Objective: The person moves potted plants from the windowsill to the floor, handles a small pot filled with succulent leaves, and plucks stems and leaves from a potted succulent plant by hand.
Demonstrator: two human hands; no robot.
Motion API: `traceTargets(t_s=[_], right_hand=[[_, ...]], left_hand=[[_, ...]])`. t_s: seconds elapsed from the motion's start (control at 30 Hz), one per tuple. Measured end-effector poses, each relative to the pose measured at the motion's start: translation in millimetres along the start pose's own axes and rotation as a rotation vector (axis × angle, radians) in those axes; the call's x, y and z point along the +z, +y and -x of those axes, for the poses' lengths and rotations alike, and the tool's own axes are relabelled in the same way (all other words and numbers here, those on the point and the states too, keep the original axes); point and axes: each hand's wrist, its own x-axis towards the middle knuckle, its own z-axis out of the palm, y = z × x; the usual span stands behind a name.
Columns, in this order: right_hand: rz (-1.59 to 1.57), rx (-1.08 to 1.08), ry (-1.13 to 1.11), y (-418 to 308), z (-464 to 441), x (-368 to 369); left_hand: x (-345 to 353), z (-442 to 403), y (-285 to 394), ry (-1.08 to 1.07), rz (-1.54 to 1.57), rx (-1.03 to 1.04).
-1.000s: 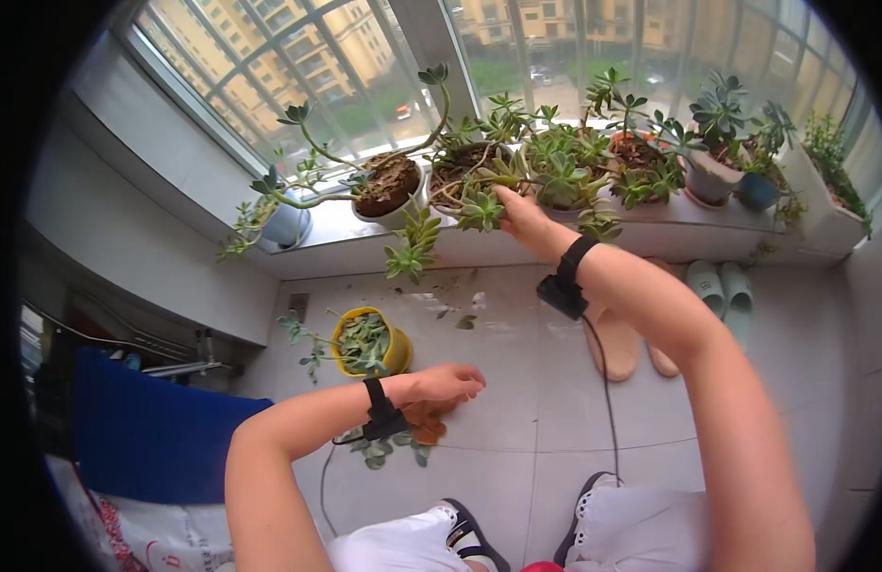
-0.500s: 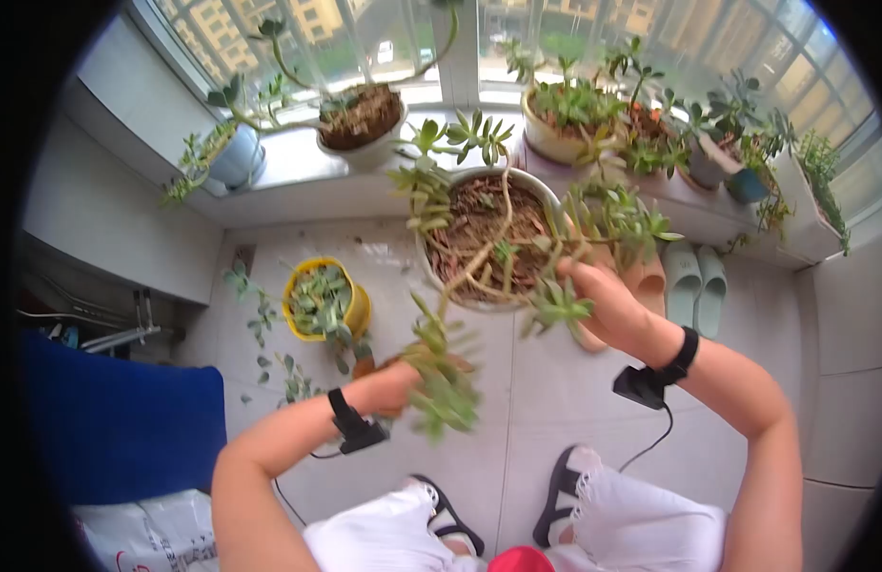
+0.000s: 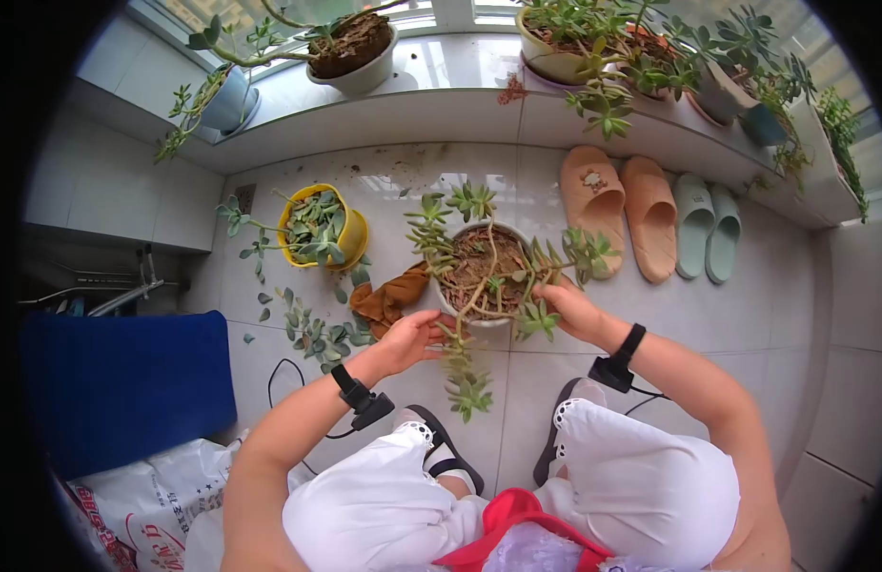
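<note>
A round white pot of brown soil and trailing succulents (image 3: 479,272) stands low over the tiles between my two hands. At its right rim my right hand (image 3: 572,310) has its fingers partly hidden by leaves, apparently gripping the edge. My left hand (image 3: 412,341) is beside the lower left of the pot, fingers apart, fingertips near the hanging stems. A brown cloth (image 3: 388,297) lies against the pot's left side. Further left are a yellow pot with a succulent (image 3: 357,238) and loose leafy cuttings (image 3: 317,334) on the floor.
Potted plants line the ledge (image 3: 441,105), including a white pot (image 3: 360,74) at the left. Pink slippers (image 3: 649,219) and green slippers (image 3: 694,224) sit at the right. A blue seat (image 3: 126,391) and a printed plastic bag (image 3: 155,496) are at the left.
The white pot has come from the ledge down towards me, between my hands. My right hand has moved down with it. My left hand has moved from the cloth area to the pot's side.
</note>
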Motion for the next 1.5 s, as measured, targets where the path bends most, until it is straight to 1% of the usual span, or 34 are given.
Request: traceTargets(t_s=[0.07,0.13,0.17,0.27,0.3,0.4,0.43,0.53,0.6,0.67,0.77,0.87,0.9,1.0,1.1,1.13,1.17,1.2,1.23,1.27,1.3,1.33,1.37,1.4,1.43,1.47,1.5], right_hand=[[-0.02,-0.013,0.003,0.3,-7.5,-0.7],[-0.064,-0.027,-0.008,4.7,-14.7,-6.4],[0.06,-0.032,-0.093,5.3,-18.8,-16.5],[0.034,-0.042,-0.117,-22.6,10.4,-6.6],[0.068,0.006,-0.153,-17.4,7.3,-27.8],[0.469,0.182,0.02,-41.4,20.9,-71.7],[0.693,0.135,0.143,-51.7,22.2,-80.2],[1.568,-0.606,0.434,-81.1,11.7,-98.4],[1.67,-0.979,0.443,-114.4,-3.2,-86.0],[1.899,-1.092,0.284,-126.9,-33.5,-94.5],[2.227,-0.71,0.234,-123.2,-71.2,-94.0],[2.278,-0.587,0.308,-123.0,-63.8,-97.9],[2.349,-0.562,0.354,-122.1,-60.1,-98.7],[2.302,-0.335,0.531,-126.5,-44.6,-110.7],[2.28,-0.315,0.586,-120.7,-36.1,-177.6],[2.354,-0.063,0.523,-125.5,-30.2,-194.0],[2.313,-0.219,0.646,-117.0,-10.6,-214.0],[2.184,-0.189,0.612,-120.1,10.5,-230.8],[2.13,-0.209,0.767,-116.3,27.7,-245.3],[2.077,-0.303,0.82,-107.1,42.3,-278.4],[2.1,-0.127,0.826,-104.5,61.1,-305.4],[2.237,-0.228,0.93,-93.5,84.6,-329.8],[2.255,0.076,1.059,-89.8,101.6,-355.4],[2.422,0.354,1.05,-92.3,121.4,-371.9],[2.303,0.389,1.111,-87.7,145.9,-383.2],[2.185,0.419,1.173,-91.4,173.9,-375.4],[1.818,0.278,1.2,-95.7,190.8,-375.5]], left_hand=[[5.8,-7.6,-4.1,0.085,-0.004,0.028],[9.4,-12.5,-2.4,0.071,0.01,0.033],[10.1,-14.5,0.2,0.061,0.013,0.036],[-6.0,-28.3,-4.4,0.087,-0.002,0.049],[-4.7,-24.1,-0.4,0.092,-0.051,0.045],[-11.4,-23.5,1.8,0.199,-0.049,0.106],[-11.7,-21.0,2.7,0.221,-0.037,0.119],[-13.2,-15.4,6.6,0.248,-0.005,0.154],[-21.3,-20.5,3.7,0.246,0.026,0.153],[-21.7,-22.7,2.2,0.274,0.007,0.165],[-28.1,-29.9,-0.5,0.206,0.019,0.159],[-10.3,-24.7,4.4,0.226,-0.029,0.175],[-4.1,-22.6,6.1,0.245,-0.03,0.164],[-11.2,-26.7,1.6,0.24,-0.032,0.168],[-8.2,-28.7,4.1,0.225,-0.066,0.18],[-6.1,-28.0,6.7,0.218,-0.08,0.185],[-4.5,-27.2,9.3,0.226,-0.091,0.187],[-2.7,-26.6,11.1,0.235,-0.099,0.19],[-0.8,-27.4,11.6,0.243,-0.106,0.193],[-0.6,-29.0,11.7,0.238,-0.113,0.193],[-2.3,-29.5,12.0,0.235,-0.117,0.193],[-4.4,-26.7,10.5,0.243,-0.118,0.19],[-5.9,-29.6,9.0,0.236,-0.085,0.177],[-11.7,-31.5,5.5,0.236,-0.049,0.189],[-20.9,-37.5,-0.5,0.272,-0.038,0.182],[1.1,-26.0,8.6,0.313,-0.086,0.19],[4.2,-21.2,8.9,0.321,-0.061,0.198]])
